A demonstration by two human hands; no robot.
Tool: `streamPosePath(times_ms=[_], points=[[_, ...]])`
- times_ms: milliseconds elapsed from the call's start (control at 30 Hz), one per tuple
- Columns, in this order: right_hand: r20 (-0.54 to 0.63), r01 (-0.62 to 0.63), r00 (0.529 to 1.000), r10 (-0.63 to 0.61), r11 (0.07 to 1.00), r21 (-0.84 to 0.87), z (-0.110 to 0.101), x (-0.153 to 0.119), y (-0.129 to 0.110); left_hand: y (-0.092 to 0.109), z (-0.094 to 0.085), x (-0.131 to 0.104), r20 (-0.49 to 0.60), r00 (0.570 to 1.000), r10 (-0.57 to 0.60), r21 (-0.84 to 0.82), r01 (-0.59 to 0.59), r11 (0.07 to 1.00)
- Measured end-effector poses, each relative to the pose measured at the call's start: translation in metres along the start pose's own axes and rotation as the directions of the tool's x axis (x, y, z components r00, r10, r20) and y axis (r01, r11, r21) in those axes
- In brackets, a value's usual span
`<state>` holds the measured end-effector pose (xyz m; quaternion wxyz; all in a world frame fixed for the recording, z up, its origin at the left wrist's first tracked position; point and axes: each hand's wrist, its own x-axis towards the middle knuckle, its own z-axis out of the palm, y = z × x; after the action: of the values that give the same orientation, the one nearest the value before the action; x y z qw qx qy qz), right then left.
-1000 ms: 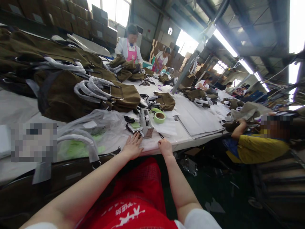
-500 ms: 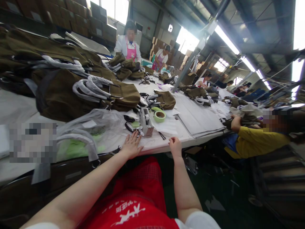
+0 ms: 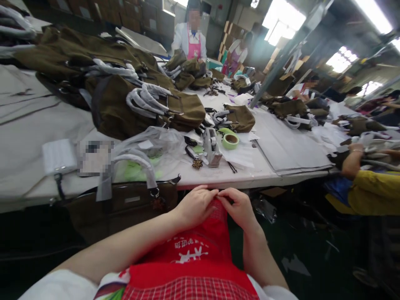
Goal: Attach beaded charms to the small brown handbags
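Observation:
My left hand (image 3: 195, 205) and my right hand (image 3: 238, 205) meet fingertip to fingertip in front of the red apron (image 3: 200, 258), just off the table's front edge. Both have their fingers pinched together; anything between them is too small to make out. Beyond them on the white table (image 3: 262, 177) stand a grey tape dispenser (image 3: 214, 152) and a green tape roll (image 3: 230, 141). A braided black strap with a brown charm (image 3: 197, 163) lies left of the dispenser. Left of my hands, a brown bag (image 3: 131, 199) with a wrapped handle hangs at the table edge.
Brown bags (image 3: 115, 104) with wrapped handles are piled at the left. White sheets (image 3: 290, 146) lie stacked at the right. A metal post (image 3: 275, 71) rises from the table. A person in a yellow sleeve (image 3: 373, 191) works at the right; others stand across the table.
My left hand has left the table by the strap and come back beside my right hand. My right hand has drawn toward the apron. The view has shifted.

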<state>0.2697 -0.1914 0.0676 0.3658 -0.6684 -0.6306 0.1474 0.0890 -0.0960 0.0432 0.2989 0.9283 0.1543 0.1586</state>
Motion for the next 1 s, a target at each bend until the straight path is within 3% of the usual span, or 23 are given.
streamPosePath(times_ms=[133, 233, 333, 400, 467, 567, 633, 700, 767, 833, 900, 1000], points=[[0.086, -0.013, 0.996, 0.006, 0.997, 0.076, 0.007, -0.001, 0.004, -0.015, -0.021, -0.044, 0.188, 0.954, -0.233, -0.181, 0.267, 0.947], [0.139, -0.012, 0.99, 0.006, 0.999, 0.042, 0.019, 0.001, 0.006, -0.029, -0.031, -0.08, 0.194, 0.915, -0.354, -0.211, 0.391, 0.896], [0.192, 0.045, 0.98, -0.057, 0.997, 0.069, 0.043, 0.003, -0.015, -0.034, -0.032, -0.105, 0.183, 0.871, -0.457, -0.181, 0.486, 0.855], [0.309, 0.134, 0.936, -0.168, 0.982, 0.13, 0.064, 0.004, -0.036, -0.033, -0.029, -0.114, 0.178, 0.851, -0.494, -0.173, 0.521, 0.836], [0.444, 0.21, 0.859, -0.256, 0.966, 0.151, 0.084, 0.006, -0.054, -0.03, -0.028, -0.12, 0.171, 0.847, -0.503, -0.201, 0.53, 0.824], [0.586, 0.248, 0.776, -0.235, 0.967, 0.06, 0.105, 0.011, -0.067, -0.026, -0.029, -0.126, 0.154, 0.846, -0.511, -0.24, 0.534, 0.811], [0.618, 0.243, 0.764, -0.186, 0.97, -0.009, 0.11, 0.017, -0.068, -0.027, -0.031, -0.13, 0.108, 0.839, -0.533, -0.268, 0.541, 0.797], [0.581, 0.214, 0.8, -0.147, 0.976, -0.048, 0.112, 0.024, -0.066, -0.032, -0.033, -0.134, -0.05, 0.797, -0.602, -0.296, 0.563, 0.771], [0.498, 0.17, 0.858, -0.127, 0.985, -0.041, 0.115, 0.033, -0.062, -0.041, -0.032, -0.137, -0.27, 0.681, -0.681, -0.3, 0.612, 0.731], [0.408, 0.098, 0.907, -0.104, 0.995, 0.037, 0.124, 0.042, -0.055, -0.051, -0.031, -0.136, -0.38, 0.57, -0.729, -0.275, 0.683, 0.677], [0.39, -0.031, 0.92, -0.043, 0.983, 0.181, 0.139, 0.048, -0.048, -0.06, -0.03, -0.134, -0.344, 0.546, -0.764, -0.256, 0.728, 0.636], [0.479, -0.295, 0.873, 0.095, 0.883, 0.364, 0.164, 0.049, -0.04, -0.067, -0.029, -0.129, -0.249, 0.559, -0.791, -0.276, 0.742, 0.611]])
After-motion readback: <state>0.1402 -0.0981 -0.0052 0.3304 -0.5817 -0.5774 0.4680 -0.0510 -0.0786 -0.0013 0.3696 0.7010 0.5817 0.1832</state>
